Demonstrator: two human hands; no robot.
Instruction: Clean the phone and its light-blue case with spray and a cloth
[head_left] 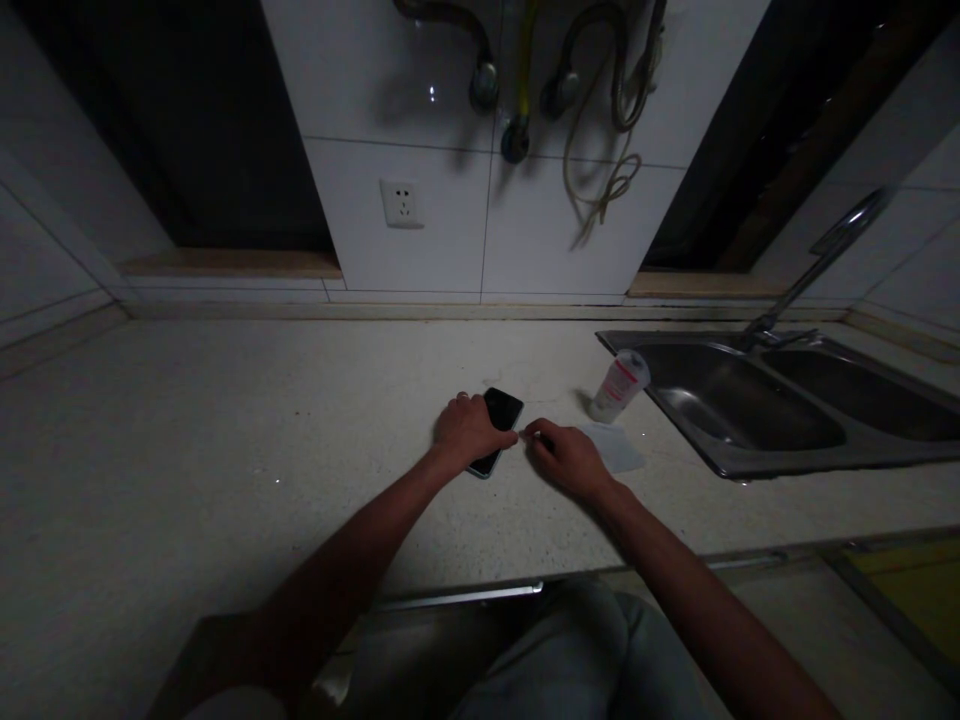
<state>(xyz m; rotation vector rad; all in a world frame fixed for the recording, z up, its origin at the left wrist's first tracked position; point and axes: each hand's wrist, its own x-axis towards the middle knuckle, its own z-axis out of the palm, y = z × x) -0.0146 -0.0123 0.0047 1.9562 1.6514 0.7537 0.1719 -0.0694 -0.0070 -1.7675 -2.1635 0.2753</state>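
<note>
A dark-screened smartphone (pixel 504 410) lies on the pale countertop (pixel 360 400). My left hand (pixel 469 430) is wrapped over the phone, its thumb reaching across to the right edge and its fingers at the left side. Just right of the phone, my right hand (pixel 566 455) is closed, thumb and index finger pinched close to the phone's edge; whatever they hold is too small to make out. A white tissue or cloth (pixel 611 445) lies flat behind and beside the right hand. A clear plastic cup with red print (pixel 619 386) stands beyond it.
On the right, a double steel sink (pixel 739 395) with a tall faucet (pixel 817 260) is set into the counter. Pipes and valves (pixel 517 135) hang on the tiled wall above a power socket (pixel 402 204). The counter's front edge (pixel 465 597) runs close to my body.
</note>
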